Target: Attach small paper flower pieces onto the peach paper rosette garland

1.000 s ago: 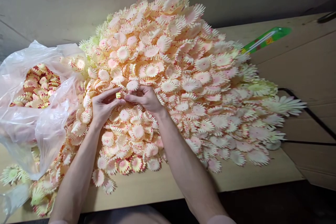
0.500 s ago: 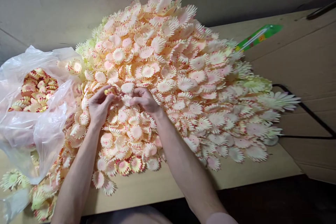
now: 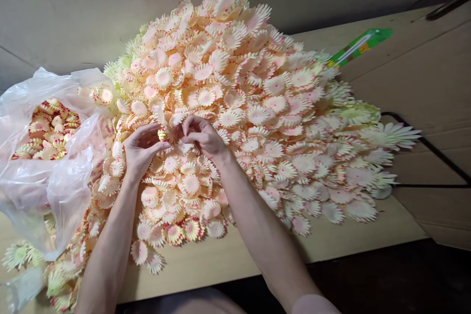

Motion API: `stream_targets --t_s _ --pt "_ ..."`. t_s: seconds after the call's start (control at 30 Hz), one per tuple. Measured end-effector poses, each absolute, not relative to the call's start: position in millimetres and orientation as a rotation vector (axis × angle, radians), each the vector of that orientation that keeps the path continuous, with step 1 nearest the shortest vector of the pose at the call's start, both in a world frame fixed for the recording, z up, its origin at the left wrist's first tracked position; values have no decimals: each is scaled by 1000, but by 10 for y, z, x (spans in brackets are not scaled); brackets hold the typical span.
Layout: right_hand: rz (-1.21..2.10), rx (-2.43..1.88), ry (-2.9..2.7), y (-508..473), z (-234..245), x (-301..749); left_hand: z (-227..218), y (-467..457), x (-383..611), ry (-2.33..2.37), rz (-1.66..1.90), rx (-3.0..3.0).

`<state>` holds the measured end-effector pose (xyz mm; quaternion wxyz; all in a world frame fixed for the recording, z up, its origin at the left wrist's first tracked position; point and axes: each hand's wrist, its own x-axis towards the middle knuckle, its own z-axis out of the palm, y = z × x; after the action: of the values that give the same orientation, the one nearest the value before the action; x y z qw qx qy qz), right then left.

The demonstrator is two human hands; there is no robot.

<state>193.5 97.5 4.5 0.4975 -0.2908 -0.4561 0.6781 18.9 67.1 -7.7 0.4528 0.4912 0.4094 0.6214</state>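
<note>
A big heap of cream and pink fabric flower heads (image 3: 257, 108) covers the wooden table (image 3: 228, 255). Both hands meet over the left middle of the heap. My left hand (image 3: 142, 149) has its fingers curled, thumb and fingertips pinched on a small flower piece (image 3: 162, 133). Just to its right, my right hand (image 3: 202, 135) is also curled, its fingertips pinching a flower head against the same spot. The two sets of fingertips nearly touch. How the pieces join is hidden behind the fingers.
A clear plastic bag (image 3: 47, 176) holding more flower heads lies at the left. A green packet (image 3: 358, 46) sits at the back right. Cardboard (image 3: 434, 88) and a black cable (image 3: 427, 149) lie to the right. The table's front edge runs just below the heap.
The hands had drawn slightly apart half a second ago; now they are together again, fingertips meeting over a flower. The view has shifted a little.
</note>
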Motion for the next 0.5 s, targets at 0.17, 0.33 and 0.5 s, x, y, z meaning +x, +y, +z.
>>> stream_targets --t_s 0.17,0.33,0.5 --pt "1756 -635 -1146 980 40 1967 -55 657 197 983 1461 1324" --pt "1765 -665 -1212 986 54 1964 -43 642 188 962 1412 1339" --pt "1666 -770 -1138 978 75 1929 -61 651 192 954 1423 1344"
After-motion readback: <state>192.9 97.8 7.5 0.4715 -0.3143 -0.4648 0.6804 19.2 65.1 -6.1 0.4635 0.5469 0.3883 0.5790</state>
